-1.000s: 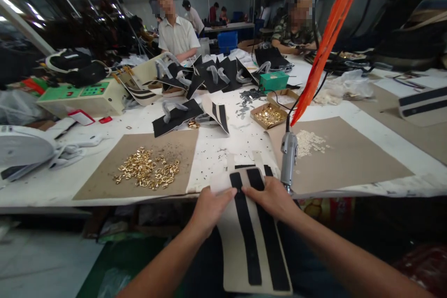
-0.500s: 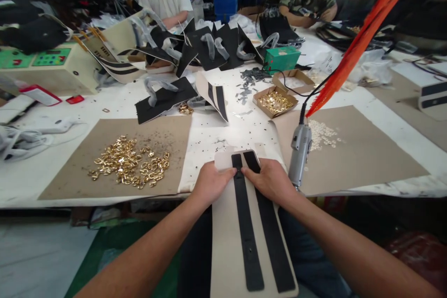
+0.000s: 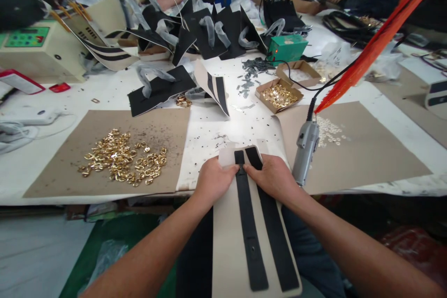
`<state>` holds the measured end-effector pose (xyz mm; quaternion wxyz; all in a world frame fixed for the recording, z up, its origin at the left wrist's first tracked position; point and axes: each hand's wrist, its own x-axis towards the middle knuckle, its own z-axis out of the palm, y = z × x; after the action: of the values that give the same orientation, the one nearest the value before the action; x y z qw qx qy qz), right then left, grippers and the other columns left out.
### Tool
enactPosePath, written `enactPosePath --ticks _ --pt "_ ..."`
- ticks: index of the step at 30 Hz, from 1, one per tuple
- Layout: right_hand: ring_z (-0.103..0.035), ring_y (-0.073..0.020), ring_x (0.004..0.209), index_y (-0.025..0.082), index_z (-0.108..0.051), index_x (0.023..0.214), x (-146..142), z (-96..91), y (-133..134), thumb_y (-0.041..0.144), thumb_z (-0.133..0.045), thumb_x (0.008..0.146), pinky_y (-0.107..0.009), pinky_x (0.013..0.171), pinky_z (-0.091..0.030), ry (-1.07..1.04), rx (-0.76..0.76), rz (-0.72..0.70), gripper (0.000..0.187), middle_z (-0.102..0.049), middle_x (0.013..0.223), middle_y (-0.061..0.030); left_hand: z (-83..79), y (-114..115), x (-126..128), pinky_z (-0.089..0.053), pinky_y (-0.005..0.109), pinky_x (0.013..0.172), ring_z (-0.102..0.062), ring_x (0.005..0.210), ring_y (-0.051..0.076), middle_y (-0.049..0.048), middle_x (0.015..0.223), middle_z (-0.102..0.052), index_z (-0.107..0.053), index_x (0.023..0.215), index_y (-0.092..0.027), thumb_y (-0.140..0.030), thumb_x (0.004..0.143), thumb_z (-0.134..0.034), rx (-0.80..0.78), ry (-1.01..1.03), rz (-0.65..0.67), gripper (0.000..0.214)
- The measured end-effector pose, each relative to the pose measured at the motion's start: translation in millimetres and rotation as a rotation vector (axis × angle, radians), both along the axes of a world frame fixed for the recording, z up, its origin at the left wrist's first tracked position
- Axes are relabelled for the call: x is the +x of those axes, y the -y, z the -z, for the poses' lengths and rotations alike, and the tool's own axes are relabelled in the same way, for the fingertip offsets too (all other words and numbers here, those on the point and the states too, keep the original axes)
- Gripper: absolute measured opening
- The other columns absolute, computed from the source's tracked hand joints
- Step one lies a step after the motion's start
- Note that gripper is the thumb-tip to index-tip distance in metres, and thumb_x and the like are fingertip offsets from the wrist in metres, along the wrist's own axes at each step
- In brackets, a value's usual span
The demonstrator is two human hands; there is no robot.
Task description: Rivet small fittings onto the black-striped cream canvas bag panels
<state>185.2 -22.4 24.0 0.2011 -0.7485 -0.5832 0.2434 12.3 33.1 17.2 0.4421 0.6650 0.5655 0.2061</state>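
A cream panel with two black stripes (image 3: 228, 237) hangs off the table's near edge into my lap. My left hand (image 3: 213, 180) is closed on its upper left part, thumb pressing the left black stripe. My right hand (image 3: 273, 178) grips the upper right part, fingers on the right stripe. Both thumbs meet near the top of the stripes. A grey hand tool (image 3: 306, 151) on a black cord hangs just right of my right hand.
A heap of gold metal rings (image 3: 120, 161) lies on brown card (image 3: 70, 167) to the left. A cardboard box of gold pieces (image 3: 279, 95), a green box (image 3: 287, 48), black fabric pieces (image 3: 223, 32) and an orange strap (image 3: 377, 39) lie beyond. Two people sit across the table.
The view has tilted down and nearer. The striped panel has slid toward me, with my hands now gripping near its top end.
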Motion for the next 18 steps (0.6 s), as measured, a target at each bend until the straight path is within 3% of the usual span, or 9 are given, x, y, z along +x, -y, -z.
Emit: enactPosePath --ticks 6,10,12,15,16,18 --pt "-0.069 -0.0291 0.085 0.019 -0.075 0.095 -2 -1.3 -3 0.042 -0.067 0.089 -0.032 0.068 -0.043 0.092 -0.034 -0.015 0.025 -0.077 0.09 -0.0105 -0.7 2 -1 -0.054 0.035 0.078 -0.074 0.089 0.03 0.0102 0.096 -0.081 -0.077 0.098 -0.017 -0.03 0.077 -0.073 0.068 0.004 0.0 0.025" --pt "-0.07 -0.0302 0.083 0.019 -0.075 0.097 -2 -3.0 -4 0.045 -0.064 0.09 -0.033 0.066 -0.043 0.151 -0.046 -0.017 0.029 -0.076 0.089 -0.0124 -4.3 6 -1 -0.054 0.041 0.089 -0.072 0.1 0.032 0.0122 0.11 -0.078 -0.07 0.115 -0.017 -0.029 0.078 -0.073 0.136 -0.025 -0.005 0.039" --pt "-0.07 -0.0309 0.084 0.019 -0.075 0.099 -3 -4.5 -3 0.045 -0.063 0.09 -0.034 0.068 -0.044 0.159 -0.04 -0.018 0.03 -0.076 0.09 -0.0133 -8.5 11 -1 -0.053 0.046 0.097 -0.066 0.115 0.035 0.016 0.128 -0.069 -0.059 0.133 -0.016 -0.03 0.077 -0.076 0.28 -0.111 -0.033 0.06" --pt "-0.07 -0.0307 0.087 0.019 -0.075 0.101 -4 -5.9 -1 0.046 -0.062 0.09 -0.034 0.071 -0.046 0.155 -0.019 -0.024 0.032 -0.076 0.094 -0.014 -13.5 20 -2 -0.042 0.055 0.113 -0.046 0.14 0.039 0.0183 0.154 -0.048 -0.044 0.148 -0.018 -0.027 0.078 -0.077 0.656 -0.259 0.015 0.078" --pt "-0.07 -0.0306 0.087 0.019 -0.075 0.101 -3 -6.0 -1 0.045 -0.062 0.09 -0.034 0.071 -0.046 0.148 -0.008 -0.026 0.032 -0.077 0.094 -0.014 -13.1 22 -2 -0.038 0.056 0.117 -0.042 0.143 0.038 0.0174 0.156 -0.046 -0.046 0.147 -0.019 -0.026 0.08 -0.075 0.753 -0.272 0.08 0.073" --pt "-0.07 -0.0304 0.087 0.019 -0.075 0.102 -3 -6.1 -2 0.044 -0.061 0.09 -0.035 0.071 -0.046 0.119 0.023 -0.039 0.031 -0.077 0.094 -0.0136 -7.7 23 -3 -0.038 0.055 0.118 -0.049 0.138 0.035 0.016 0.146 -0.056 -0.058 0.135 -0.019 -0.026 0.087 -0.067 0.822 -0.237 0.238 0.05"
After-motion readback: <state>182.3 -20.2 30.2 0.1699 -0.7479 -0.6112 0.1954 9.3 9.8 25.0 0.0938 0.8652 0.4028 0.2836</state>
